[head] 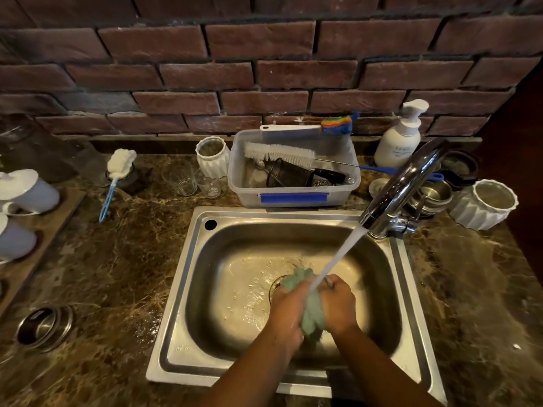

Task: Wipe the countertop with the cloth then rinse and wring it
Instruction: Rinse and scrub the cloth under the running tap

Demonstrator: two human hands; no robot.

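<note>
Two hands down inside the sink (176, 333), both clamped on one green cloth (313, 314). Left hand (286, 308) wrapped round the cloth's left side, fingers curled over the bunched end nearest the drain. Right hand (340, 304) closed against the cloth's right side, fingers folded round it (fingertips hidden by the fabric). Cloth squeezed into a lump between the two palms, over the middle of the sink basin. Stream of water (338, 257) slanting down from the faucet (405, 183) at the sink's back right corner, landing on the cloth between the hands. Droplets and a wet sheen on the sink floor, left of the hands. Just behind the sink's back rim, a clear plastic tub (235, 177) with a white bottle brush (279, 152) and dark utensils inside, plus a rainbow-headed brush (338, 124) laid across its far edge. Behind the sink's back left corner, a white ribbed vase (213, 155) and clear glasses (179, 177). Well left of the sink, a blue-handled sponge wand (119, 165). Behind the sink's right side, past the faucet, a white pump bottle (398, 142), stacked steel bowls (435, 195) and a white ribbed pot (484, 204). Brown marbled countertop (117, 274) all round the sink.
</note>
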